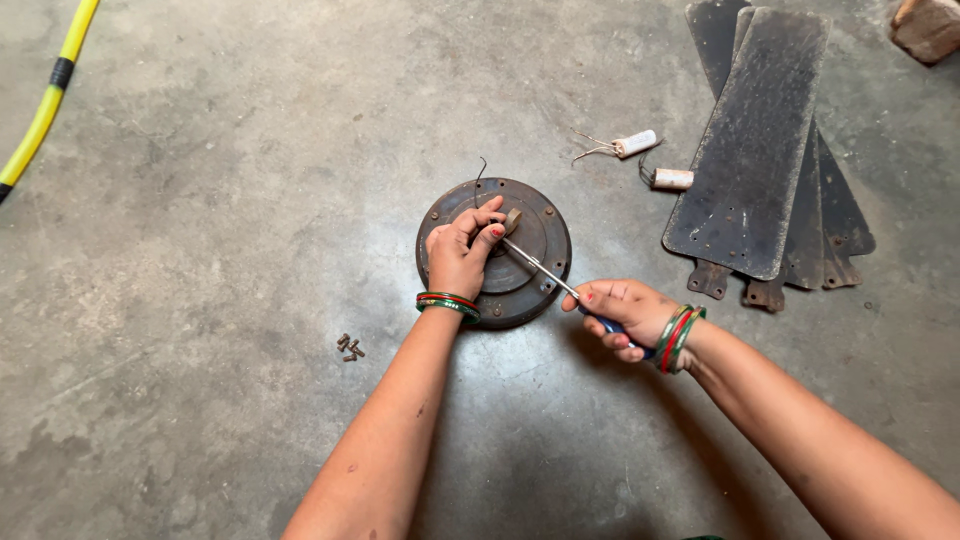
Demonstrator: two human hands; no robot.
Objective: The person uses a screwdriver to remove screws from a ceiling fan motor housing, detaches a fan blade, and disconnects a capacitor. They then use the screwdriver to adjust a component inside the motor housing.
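Item: round rusty metal fan motor housing, on floor under left hand, fingers pinching its hub. Right hand grips blue-handled screwdriver, tip at hub; prying or unscrewing stage, steady bracing needed.

A round, rusty dark fan motor housing lies flat on the floor, a screwdriver angled across its centre.

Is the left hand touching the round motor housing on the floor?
Touching. The head view shows the left hand resting on top of the round motor housing, fingers pressed at its centre, no gap visible.
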